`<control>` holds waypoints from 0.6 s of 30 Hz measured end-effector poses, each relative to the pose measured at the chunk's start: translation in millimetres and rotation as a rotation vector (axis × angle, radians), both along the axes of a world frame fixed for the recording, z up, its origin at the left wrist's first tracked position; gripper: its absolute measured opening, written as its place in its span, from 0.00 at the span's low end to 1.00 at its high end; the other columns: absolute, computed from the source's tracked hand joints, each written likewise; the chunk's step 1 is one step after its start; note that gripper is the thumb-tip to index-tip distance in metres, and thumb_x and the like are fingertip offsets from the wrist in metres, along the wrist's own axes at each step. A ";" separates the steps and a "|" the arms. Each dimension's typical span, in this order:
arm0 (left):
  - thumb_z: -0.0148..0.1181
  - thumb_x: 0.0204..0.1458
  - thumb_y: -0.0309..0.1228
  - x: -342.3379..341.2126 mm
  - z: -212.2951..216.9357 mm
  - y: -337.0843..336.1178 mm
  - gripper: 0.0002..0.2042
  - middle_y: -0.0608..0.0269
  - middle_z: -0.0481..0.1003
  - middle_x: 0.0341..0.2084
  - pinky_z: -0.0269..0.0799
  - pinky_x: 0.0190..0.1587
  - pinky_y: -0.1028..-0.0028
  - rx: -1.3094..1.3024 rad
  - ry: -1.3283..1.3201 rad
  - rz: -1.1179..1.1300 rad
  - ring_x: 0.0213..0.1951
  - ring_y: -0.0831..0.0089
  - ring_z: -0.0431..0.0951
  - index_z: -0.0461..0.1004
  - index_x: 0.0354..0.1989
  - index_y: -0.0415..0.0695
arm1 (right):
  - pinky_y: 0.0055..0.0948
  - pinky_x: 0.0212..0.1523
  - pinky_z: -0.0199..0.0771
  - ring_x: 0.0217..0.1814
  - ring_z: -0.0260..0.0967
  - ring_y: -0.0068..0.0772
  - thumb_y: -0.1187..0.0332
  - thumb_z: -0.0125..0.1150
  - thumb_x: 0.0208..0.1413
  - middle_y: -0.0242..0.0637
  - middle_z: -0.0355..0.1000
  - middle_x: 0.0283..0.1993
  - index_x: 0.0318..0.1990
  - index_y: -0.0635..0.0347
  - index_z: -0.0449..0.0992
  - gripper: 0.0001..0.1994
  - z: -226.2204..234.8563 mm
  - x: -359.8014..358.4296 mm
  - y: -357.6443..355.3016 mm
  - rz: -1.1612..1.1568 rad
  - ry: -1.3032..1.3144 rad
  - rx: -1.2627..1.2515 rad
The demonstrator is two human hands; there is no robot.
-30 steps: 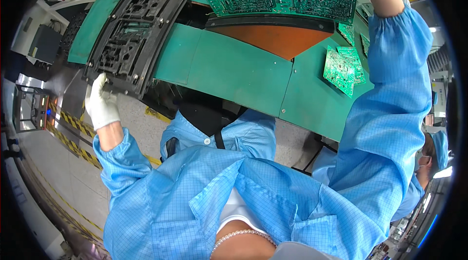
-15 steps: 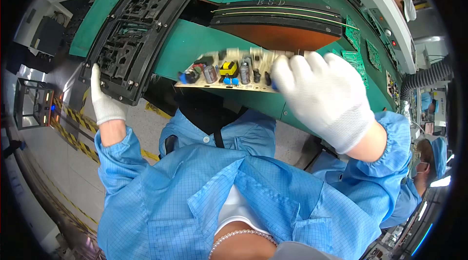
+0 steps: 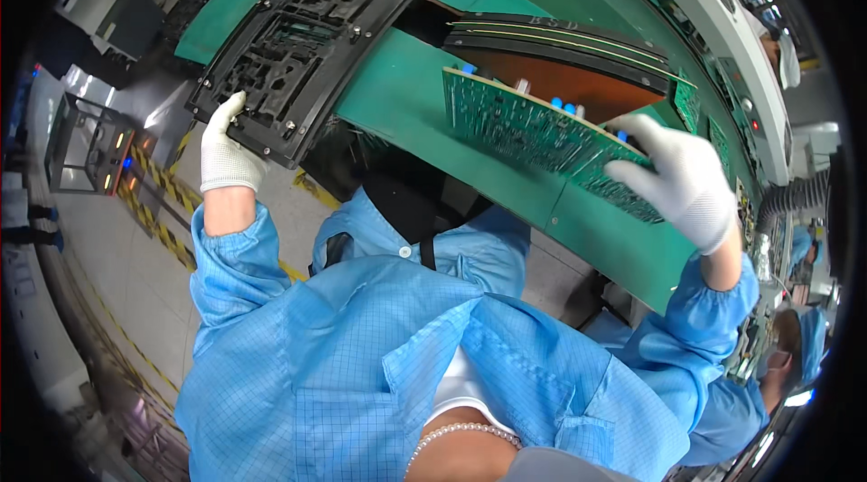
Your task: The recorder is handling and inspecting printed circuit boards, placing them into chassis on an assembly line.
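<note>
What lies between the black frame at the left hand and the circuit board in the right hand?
In the head view, a strip of the green bench top shows between the black frame and the circuit board that the right hand holds.

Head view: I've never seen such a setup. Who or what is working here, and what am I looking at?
These are a person's own two hands, in white gloves. A camera on the head looks down, and its wide lens bends straight edges. The right hand holds a green circuit board by one end, tilted, components facing away. The left hand touches the near corner of a black frame, thumb on top. On the green table stands a black-and-orange holder.
</note>
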State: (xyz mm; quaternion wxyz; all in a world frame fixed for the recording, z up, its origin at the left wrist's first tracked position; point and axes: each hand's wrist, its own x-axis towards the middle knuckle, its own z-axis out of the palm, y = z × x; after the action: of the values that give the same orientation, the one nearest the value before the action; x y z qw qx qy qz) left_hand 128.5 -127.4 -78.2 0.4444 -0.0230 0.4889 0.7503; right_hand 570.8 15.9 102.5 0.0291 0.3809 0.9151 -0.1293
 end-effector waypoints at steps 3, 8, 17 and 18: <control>0.67 0.52 0.32 1.2 4.5 -4.7 0.12 0.57 0.83 0.38 0.82 0.43 0.56 -0.034 0.027 0.010 0.40 0.58 0.83 0.79 0.44 0.43 | 0.41 0.42 0.76 0.41 0.78 0.53 0.62 0.68 0.56 0.50 0.79 0.39 0.54 0.58 0.75 0.20 -34.1 9.8 20.2 0.008 0.025 -0.047; 0.68 0.52 0.33 -2.3 -3.6 -3.8 0.13 0.59 0.83 0.40 0.81 0.45 0.58 -0.009 0.073 0.024 0.41 0.59 0.83 0.80 0.46 0.45 | 0.43 0.44 0.76 0.43 0.78 0.56 0.59 0.65 0.59 0.53 0.79 0.39 0.55 0.64 0.74 0.22 -72.8 21.4 44.2 -0.080 0.099 -0.010; 0.64 0.57 0.38 -18.6 -4.8 -7.4 0.17 0.55 0.83 0.47 0.80 0.49 0.54 0.039 0.038 -0.099 0.47 0.54 0.83 0.79 0.51 0.42 | 0.45 0.39 0.72 0.35 0.76 0.54 0.53 0.61 0.60 0.57 0.74 0.30 0.43 0.71 0.74 0.23 -81.1 23.5 54.3 -0.184 0.071 -0.282; 0.64 0.57 0.38 -16.9 -3.5 -6.6 0.18 0.55 0.83 0.47 0.80 0.49 0.53 0.035 0.032 -0.070 0.47 0.54 0.83 0.79 0.52 0.42 | 0.46 0.41 0.73 0.37 0.76 0.58 0.50 0.60 0.60 0.59 0.74 0.30 0.41 0.72 0.75 0.26 -80.5 23.0 56.0 -0.188 0.089 -0.288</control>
State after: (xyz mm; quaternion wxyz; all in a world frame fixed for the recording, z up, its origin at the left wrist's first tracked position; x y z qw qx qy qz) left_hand 111.5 -134.1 -81.7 0.4627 0.0140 0.4834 0.7430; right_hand 593.8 71.9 22.0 0.0304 0.4507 0.8478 -0.2778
